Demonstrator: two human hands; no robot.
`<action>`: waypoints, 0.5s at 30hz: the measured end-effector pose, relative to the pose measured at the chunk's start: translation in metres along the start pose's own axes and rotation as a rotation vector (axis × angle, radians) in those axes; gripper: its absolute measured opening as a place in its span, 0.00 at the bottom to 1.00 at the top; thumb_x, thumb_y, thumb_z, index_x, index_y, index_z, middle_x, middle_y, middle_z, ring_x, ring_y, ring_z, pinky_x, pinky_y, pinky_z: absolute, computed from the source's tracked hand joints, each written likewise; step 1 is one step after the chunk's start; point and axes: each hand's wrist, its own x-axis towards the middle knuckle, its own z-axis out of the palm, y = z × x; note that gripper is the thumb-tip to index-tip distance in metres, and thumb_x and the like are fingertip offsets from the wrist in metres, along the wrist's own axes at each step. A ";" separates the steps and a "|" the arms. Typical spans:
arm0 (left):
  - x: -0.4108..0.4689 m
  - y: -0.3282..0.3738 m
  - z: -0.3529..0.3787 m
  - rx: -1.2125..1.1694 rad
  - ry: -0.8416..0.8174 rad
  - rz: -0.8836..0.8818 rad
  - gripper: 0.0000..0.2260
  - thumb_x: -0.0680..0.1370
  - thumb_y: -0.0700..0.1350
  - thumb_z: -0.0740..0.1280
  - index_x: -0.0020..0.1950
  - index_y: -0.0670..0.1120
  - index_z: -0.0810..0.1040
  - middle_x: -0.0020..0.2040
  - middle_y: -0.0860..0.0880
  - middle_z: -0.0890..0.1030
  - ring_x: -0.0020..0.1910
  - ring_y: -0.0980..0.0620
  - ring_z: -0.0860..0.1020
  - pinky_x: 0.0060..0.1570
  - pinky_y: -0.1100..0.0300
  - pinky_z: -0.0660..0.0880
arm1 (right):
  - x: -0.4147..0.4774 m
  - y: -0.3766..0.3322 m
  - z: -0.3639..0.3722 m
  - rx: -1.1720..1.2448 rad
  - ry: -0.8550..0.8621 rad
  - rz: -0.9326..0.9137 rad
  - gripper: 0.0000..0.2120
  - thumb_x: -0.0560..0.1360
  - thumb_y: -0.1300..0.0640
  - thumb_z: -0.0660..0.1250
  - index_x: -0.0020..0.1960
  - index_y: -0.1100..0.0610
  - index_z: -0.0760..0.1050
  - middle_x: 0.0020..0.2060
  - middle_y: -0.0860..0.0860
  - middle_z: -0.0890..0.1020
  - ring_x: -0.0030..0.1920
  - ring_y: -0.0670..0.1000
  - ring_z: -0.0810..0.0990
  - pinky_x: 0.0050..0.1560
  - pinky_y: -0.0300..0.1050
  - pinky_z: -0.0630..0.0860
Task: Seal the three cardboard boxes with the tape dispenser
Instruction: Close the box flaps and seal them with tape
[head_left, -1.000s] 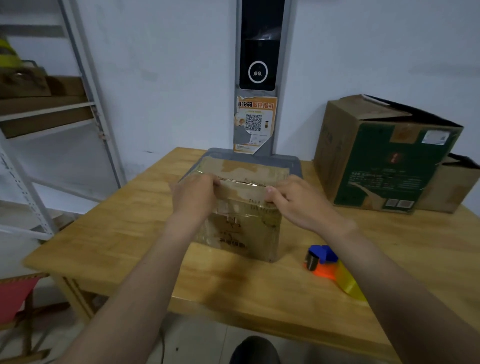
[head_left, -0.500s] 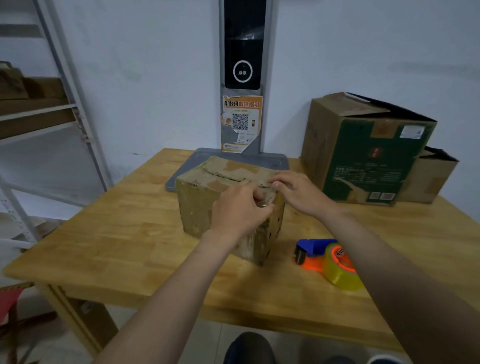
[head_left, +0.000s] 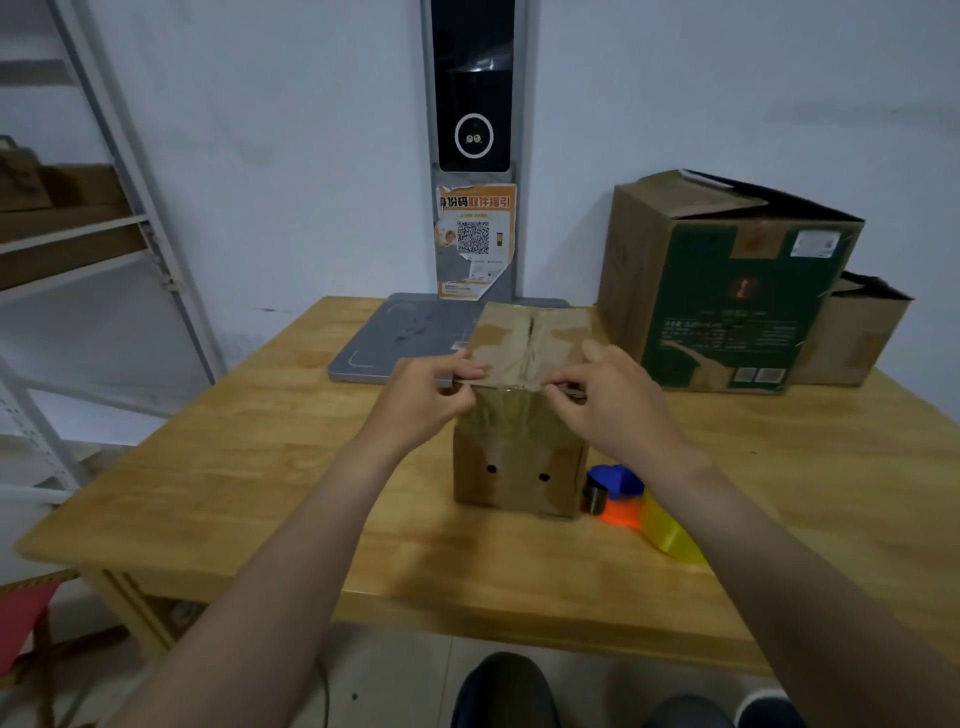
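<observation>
A small brown cardboard box (head_left: 519, 467) stands in the middle of the wooden table (head_left: 260, 467), its narrow face with two holes towards me. Clear tape runs over its top seam and down that face. My left hand (head_left: 426, 400) pinches the box's near top edge on the left. My right hand (head_left: 618, 400) presses fingertips on the same edge on the right. The tape dispenser (head_left: 628, 504), blue and orange with a yellow tape roll, lies on the table right of the box, partly under my right forearm. A big green box (head_left: 727, 291) with open flaps and a smaller brown box (head_left: 852, 338) stand at the back right.
A grey scale plate (head_left: 400, 332) lies behind the small box, below a pillar with a scanner (head_left: 472, 104) and a QR poster. Metal shelving (head_left: 104, 208) holding cardboard stands at the left. A red stool (head_left: 26, 613) sits at the lower left.
The small box has been turned, so its narrow holed face now points at me. Both hands have shifted to its near top edge. The view has also shifted.
</observation>
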 end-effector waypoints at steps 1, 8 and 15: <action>0.004 0.005 0.002 0.035 0.006 -0.020 0.12 0.75 0.37 0.71 0.54 0.51 0.87 0.58 0.58 0.85 0.68 0.63 0.74 0.70 0.53 0.73 | 0.002 0.002 -0.001 0.000 -0.004 0.006 0.11 0.80 0.45 0.66 0.58 0.45 0.83 0.38 0.40 0.67 0.46 0.45 0.68 0.38 0.39 0.64; 0.001 0.036 0.032 0.387 -0.103 0.170 0.16 0.77 0.46 0.70 0.64 0.56 0.82 0.75 0.58 0.71 0.78 0.57 0.63 0.79 0.44 0.53 | -0.019 0.062 -0.021 0.196 0.029 0.195 0.11 0.78 0.52 0.68 0.58 0.45 0.83 0.50 0.43 0.79 0.49 0.44 0.78 0.52 0.46 0.77; 0.005 0.057 0.076 0.462 0.060 0.252 0.11 0.80 0.48 0.70 0.61 0.58 0.84 0.60 0.61 0.83 0.62 0.58 0.79 0.63 0.50 0.77 | -0.066 0.128 -0.016 -0.073 -0.758 0.707 0.26 0.76 0.56 0.70 0.73 0.48 0.69 0.65 0.51 0.77 0.58 0.51 0.77 0.56 0.47 0.78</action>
